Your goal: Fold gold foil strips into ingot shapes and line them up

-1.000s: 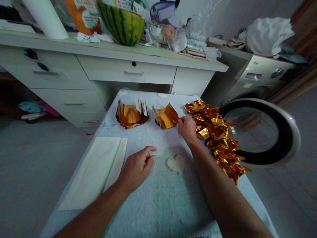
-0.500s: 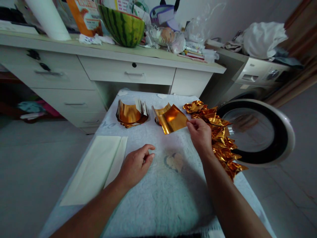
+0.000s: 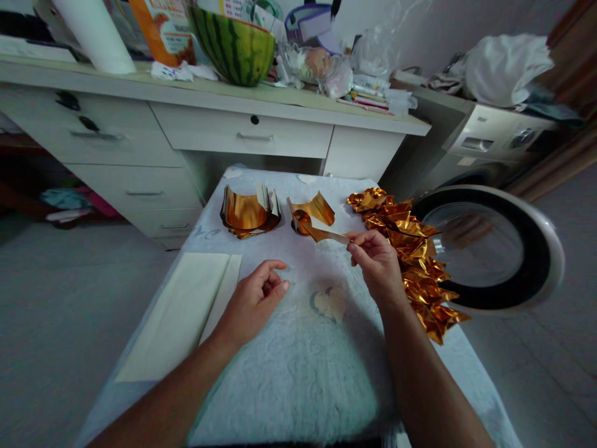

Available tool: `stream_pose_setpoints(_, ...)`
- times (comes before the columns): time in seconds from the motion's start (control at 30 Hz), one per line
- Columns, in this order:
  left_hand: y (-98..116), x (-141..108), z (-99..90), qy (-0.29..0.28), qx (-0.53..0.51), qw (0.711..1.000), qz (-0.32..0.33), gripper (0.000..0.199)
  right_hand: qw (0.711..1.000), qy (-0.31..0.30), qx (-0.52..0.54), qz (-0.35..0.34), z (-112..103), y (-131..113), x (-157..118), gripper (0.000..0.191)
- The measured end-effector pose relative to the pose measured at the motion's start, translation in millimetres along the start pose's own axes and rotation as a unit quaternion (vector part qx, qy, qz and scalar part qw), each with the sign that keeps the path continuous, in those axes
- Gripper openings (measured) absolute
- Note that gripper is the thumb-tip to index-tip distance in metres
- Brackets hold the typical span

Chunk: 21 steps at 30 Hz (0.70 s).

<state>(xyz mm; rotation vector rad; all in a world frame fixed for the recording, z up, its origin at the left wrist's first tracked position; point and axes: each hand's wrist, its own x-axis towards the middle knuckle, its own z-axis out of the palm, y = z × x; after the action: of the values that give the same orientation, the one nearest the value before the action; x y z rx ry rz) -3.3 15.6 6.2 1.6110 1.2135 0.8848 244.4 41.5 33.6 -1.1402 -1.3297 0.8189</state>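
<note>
Between the thumb and fingers of my right hand [image 3: 375,261] is the edge of a gold foil paper sheet [image 3: 326,234], seen nearly edge-on. Its far end reaches the small curled stack of gold foil paper [image 3: 321,208]. My left hand [image 3: 256,298] rests low over the cloth, fingers loosely curved with a gap between thumb and forefinger, holding nothing. A thicker curled stack of gold foil paper [image 3: 245,213] lies beyond it. Folded gold foil pieces [image 3: 405,242] form a long row right of my right hand. Pale folded paper [image 3: 175,311] lies left of my left hand.
A pale blue patterned cloth [image 3: 298,373] covers the table. Behind it stands a white drawer desk [image 3: 242,134] with half a watermelon [image 3: 236,46], bags and papers on top. To the right, the washing machine's round door [image 3: 489,246] hangs wide beside the table.
My right hand has tilted the gold foil sheet from face-up to nearly edge-on, drawing it slightly toward me. More of the small stack behind it shows. My left hand has barely moved.
</note>
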Motion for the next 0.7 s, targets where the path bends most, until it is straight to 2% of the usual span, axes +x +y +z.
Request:
stream_pose_setpoints(0.1, -2, 1, -1.0, 0.016, -0.049, 0.999, -0.005, 0.035, 0.999, -0.026, -0.033, 0.004, -2, -1, -4, 0.013)
stream_pose_setpoints(0.2, -6, 2, -1.4, 0.052, -0.048, 0.997, 0.0, 0.051, 0.995, -0.07, -0.078, -0.004, -6, -3, -9, 0.011)
stream_pose_setpoints(0.3, -7, 2, -1.0, 0.119, 0.036, 0.992, 0.029, 0.065, 0.983, -0.118, -0.138, -0.04, -8, -7, -12, 0.009)
stream_pose_setpoints(0.37, -6, 1, -0.8, 0.159, 0.114, 0.978, 0.077, 0.071, 0.97, -0.158, -0.173, -0.062, -9, -12, -14, 0.009)
stream_pose_setpoints(0.43, -3, -1, -1.2, 0.174, 0.187, 0.957, 0.136, 0.072, 0.96, -0.207, -0.171, -0.075, -8, -16, -14, 0.012)
stream_pose_setpoints(0.57, 1, -3, -4.8, 0.141, 0.28, 0.928, 0.201, 0.063, 0.941, -0.303, -0.146, -0.048, -5, -19, -16, 0.016)
stream_pose_setpoints(0.7, -2, -2, -9.1, 0.067, 0.289, 0.925, 0.237, 0.035, 0.935, -0.333, -0.123, 0.004, -4, -18, -18, 0.015)
